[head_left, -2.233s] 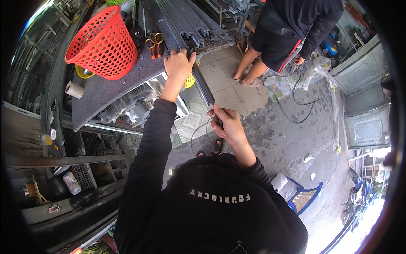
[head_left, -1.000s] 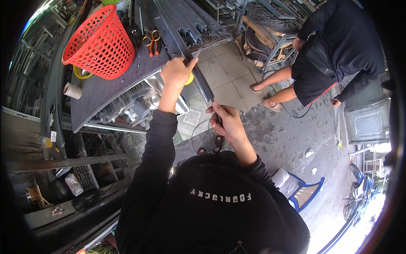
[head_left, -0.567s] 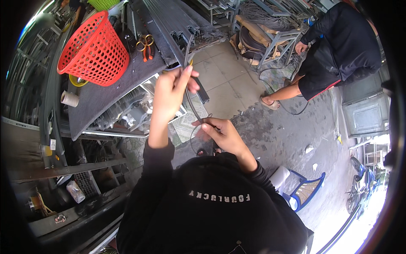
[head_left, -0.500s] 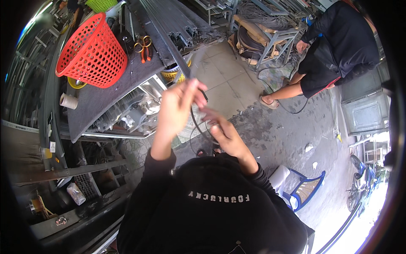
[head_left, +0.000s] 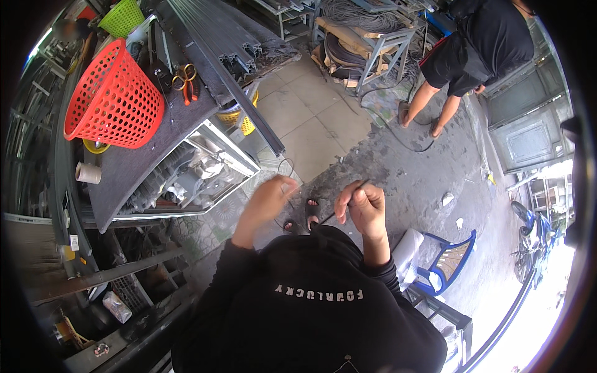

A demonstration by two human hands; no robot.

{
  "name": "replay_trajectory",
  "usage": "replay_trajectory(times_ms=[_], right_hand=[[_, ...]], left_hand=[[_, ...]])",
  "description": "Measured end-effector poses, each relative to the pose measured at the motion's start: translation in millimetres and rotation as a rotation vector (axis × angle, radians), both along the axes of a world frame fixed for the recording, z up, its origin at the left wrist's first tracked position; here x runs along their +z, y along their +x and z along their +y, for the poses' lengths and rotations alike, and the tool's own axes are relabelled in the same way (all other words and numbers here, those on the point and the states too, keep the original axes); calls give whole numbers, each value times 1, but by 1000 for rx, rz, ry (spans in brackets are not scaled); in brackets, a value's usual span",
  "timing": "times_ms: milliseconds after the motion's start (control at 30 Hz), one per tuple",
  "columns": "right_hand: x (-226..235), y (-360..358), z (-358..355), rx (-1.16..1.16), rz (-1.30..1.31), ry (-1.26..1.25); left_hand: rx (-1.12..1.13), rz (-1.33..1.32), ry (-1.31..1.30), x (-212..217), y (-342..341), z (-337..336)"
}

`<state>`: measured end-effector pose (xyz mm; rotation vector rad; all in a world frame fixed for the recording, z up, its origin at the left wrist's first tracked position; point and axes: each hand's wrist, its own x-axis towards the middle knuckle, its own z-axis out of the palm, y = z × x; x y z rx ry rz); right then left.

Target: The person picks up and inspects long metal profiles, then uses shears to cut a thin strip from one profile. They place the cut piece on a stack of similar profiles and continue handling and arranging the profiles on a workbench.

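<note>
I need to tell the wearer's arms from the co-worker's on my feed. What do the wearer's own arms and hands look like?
Both arms come up from the lower edge in long black sleeves of a black hooded top, ending at the wrists. The left hand and right hand are bare: no gloves, and no rings or watch that I can make out. Pale lettering runs across the top.
</note>
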<state>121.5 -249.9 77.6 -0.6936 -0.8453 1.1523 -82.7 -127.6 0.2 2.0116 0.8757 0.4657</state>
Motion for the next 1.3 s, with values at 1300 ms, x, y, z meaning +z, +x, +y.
replay_trajectory(times_ms=[1300], right_hand=[[-11, -47, 19, 168, -340, -639]], left_hand=[[761, -1111, -841, 17, 75, 24]])
